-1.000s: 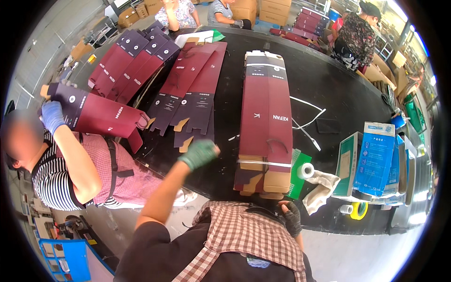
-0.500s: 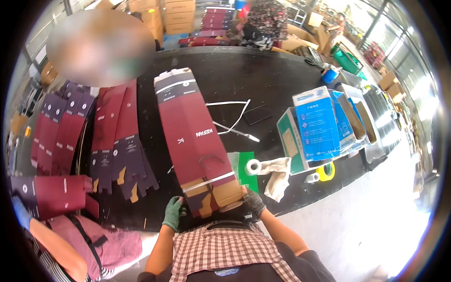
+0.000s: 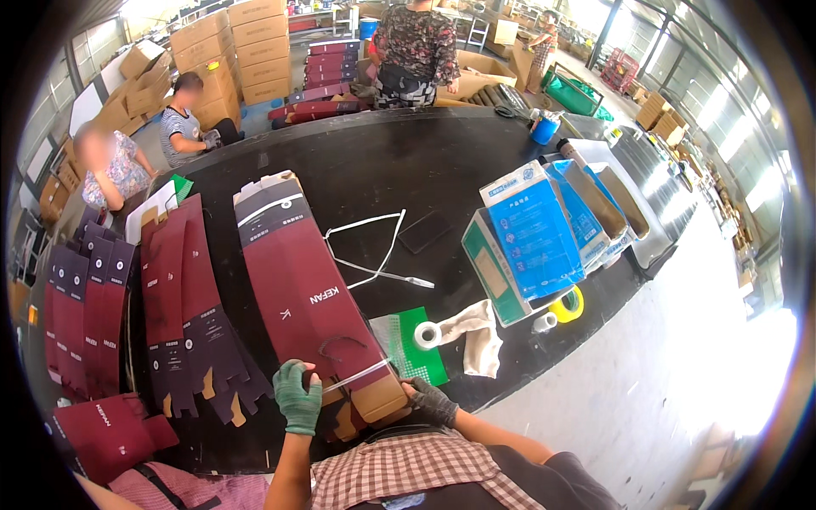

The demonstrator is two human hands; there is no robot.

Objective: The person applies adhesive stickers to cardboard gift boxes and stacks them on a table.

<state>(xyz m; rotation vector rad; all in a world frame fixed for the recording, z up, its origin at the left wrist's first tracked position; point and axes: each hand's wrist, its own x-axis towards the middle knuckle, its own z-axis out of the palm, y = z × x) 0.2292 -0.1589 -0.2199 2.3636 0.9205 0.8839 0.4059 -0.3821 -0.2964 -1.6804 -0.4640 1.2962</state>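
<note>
Carton stack, apparently being steadied at its banded near end.
It lies on the counter, a white band across it. The left hand, fingers half-curled, is at its left edge; the right hand is at its near right corner. I cannot tell whether either grips. Shifting it would call for matched holds on both sides.

blue carton, cream cloth, yellow tape
</note>
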